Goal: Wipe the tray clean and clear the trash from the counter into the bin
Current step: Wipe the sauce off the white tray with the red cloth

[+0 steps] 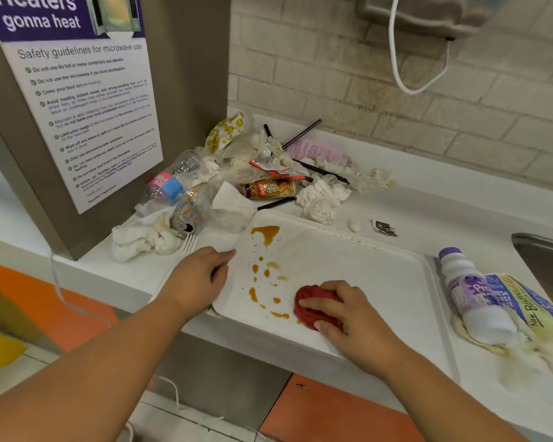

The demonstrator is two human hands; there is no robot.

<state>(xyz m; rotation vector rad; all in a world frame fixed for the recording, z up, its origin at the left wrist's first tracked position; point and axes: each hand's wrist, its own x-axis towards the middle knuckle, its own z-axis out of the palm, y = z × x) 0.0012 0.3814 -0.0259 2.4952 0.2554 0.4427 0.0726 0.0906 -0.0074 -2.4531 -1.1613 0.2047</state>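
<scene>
While the left hand (195,279) grips the tray (380,282) on the counter (428,199) by its left rim, the head view shows the right hand (348,317) clutching a red cloth (310,301) on the tray's near part. Wiping stage: brown spills (265,234) beside the cloth want leftward strokes; the trash heap (268,173) behind awaits.

Part of the red cloth (310,309) hidden under right grip (355,320). Fork (189,244): only tines show, handle hidden. Left grip (195,279) covers the tray (396,282) left rim. Sink (546,260) and wrapper (524,301) cut off by right edge. Poster (87,100) top cropped, fine print too small to read.
</scene>
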